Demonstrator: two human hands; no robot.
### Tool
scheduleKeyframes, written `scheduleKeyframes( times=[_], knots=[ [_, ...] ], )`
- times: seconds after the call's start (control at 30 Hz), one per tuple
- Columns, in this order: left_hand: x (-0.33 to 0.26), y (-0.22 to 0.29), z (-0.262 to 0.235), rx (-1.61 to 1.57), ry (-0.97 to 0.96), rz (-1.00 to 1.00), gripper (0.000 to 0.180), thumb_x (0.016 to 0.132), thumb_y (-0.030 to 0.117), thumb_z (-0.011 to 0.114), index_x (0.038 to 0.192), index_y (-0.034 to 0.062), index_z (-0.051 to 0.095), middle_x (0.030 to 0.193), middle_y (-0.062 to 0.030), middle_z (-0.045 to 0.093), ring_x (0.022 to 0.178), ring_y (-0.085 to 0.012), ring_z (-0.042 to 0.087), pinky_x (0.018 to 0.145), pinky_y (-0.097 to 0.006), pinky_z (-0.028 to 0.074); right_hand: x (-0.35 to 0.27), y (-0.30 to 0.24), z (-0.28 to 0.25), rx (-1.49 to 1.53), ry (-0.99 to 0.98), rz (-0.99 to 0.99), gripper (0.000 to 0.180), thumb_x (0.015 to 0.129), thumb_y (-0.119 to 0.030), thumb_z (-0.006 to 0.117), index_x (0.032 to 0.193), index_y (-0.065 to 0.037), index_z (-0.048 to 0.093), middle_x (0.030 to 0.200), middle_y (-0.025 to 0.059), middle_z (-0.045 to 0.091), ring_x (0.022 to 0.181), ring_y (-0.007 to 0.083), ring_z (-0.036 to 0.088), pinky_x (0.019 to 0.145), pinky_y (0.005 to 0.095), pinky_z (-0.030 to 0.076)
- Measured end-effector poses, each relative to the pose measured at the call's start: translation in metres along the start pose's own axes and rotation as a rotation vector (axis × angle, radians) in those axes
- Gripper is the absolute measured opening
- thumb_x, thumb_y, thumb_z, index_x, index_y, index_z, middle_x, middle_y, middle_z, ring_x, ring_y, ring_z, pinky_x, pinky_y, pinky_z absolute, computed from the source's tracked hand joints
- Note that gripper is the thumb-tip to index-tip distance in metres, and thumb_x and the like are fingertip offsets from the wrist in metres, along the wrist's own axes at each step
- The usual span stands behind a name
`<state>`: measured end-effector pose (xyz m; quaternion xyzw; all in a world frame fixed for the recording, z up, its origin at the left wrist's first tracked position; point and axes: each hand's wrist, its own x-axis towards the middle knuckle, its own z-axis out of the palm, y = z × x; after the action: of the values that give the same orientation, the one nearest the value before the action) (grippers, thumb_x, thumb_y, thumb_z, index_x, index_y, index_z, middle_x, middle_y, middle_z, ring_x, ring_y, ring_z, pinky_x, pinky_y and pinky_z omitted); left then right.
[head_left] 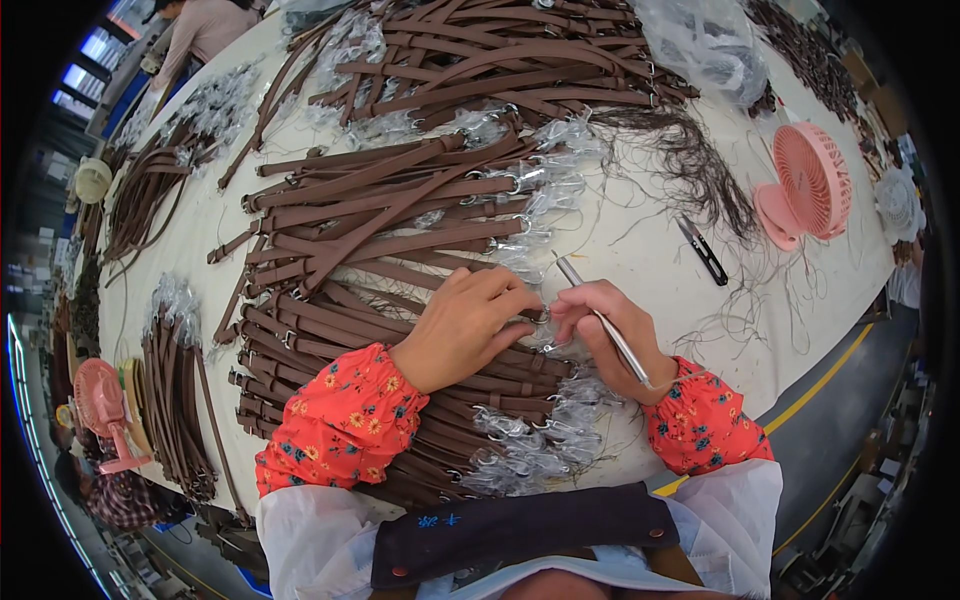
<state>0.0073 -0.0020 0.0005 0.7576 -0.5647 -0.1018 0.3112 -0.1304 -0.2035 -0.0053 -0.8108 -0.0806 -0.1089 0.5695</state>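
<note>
Rows of brown straps (400, 238) with metal buckles lie in front of me, their right-hand ends wrapped in clear plastic (545, 205). My left hand (465, 325) rests over the straps, its fingers bent and closed on one strap's end. Just to the right, my right hand (615, 330) holds a slim silver pen-shaped tool (622, 347), with a thin cord at its lower end. The tool's tip points away from me, up and to the left. The right fingertips are close to the left ones, beside the wrapped strap end; what lies between them is mostly hidden.
A big pile of straps (500, 60) lies at the far side, with dark loose threads (690, 160) to its right. Black thread snips (705, 252) and a pink fan (808, 185) stand right. More straps (175, 400) and another pink fan (103, 405) are left. A person (200, 40) sits far left.
</note>
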Motion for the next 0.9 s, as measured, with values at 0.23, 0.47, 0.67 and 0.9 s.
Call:
scheduleKeyframes(
  times=[0.23,0.47,0.67,0.9],
  knots=[
    [0.002,-0.011,0.007,-0.16,0.044,-0.014,0.014,0.084,0.013,0.077,0.096,0.0111,0.071,0.094,-0.0027,0.064,0.083,-0.024,0.062,0.076,-0.036,0.042,0.013,0.009,0.004,-0.441,0.013,-0.265,0.027,0.087,-0.007,0.072,0.112,-0.01,0.061,0.097,0.0116,0.065,0.092,0.0331,0.064,0.089,0.0427,0.052],
    [0.002,-0.013,0.004,-0.21,0.045,-0.021,0.008,0.085,0.007,0.074,0.091,0.0061,0.069,0.085,-0.0059,0.064,0.078,-0.0267,0.062,0.071,-0.036,0.046,0.012,0.006,-0.011,-0.58,0.068,-0.197,0.024,0.078,-0.001,0.074,0.097,-0.008,0.062,0.087,0.0098,0.061,0.083,0.0316,0.062,0.08,0.0408,0.05],
    [0.0,-0.012,0.0,-0.309,0.04,-0.123,0.007,0.088,0.004,0.072,0.093,0.0015,0.067,0.085,-0.0093,0.064,0.073,-0.0219,0.063,0.067,-0.032,0.051,0.012,-0.004,-0.032,-0.624,-0.063,-0.04,0.021,0.082,-0.001,0.07,0.101,-0.008,0.063,0.093,0.0121,0.066,0.088,0.0334,0.064,0.083,0.0401,0.051],
    [0.0,-0.014,-0.004,-0.333,0.027,-0.139,0.008,0.091,0.005,0.071,0.095,0.0002,0.066,0.084,-0.0094,0.063,0.072,-0.0189,0.064,0.066,-0.03,0.051,0.002,-0.005,-0.008,0.392,0.027,0.119,0.027,0.108,-0.019,0.05,0.126,0.0,0.053,0.099,0.0088,0.068,0.092,0.0139,0.065,0.082,0.0302,0.053]
  ],
)
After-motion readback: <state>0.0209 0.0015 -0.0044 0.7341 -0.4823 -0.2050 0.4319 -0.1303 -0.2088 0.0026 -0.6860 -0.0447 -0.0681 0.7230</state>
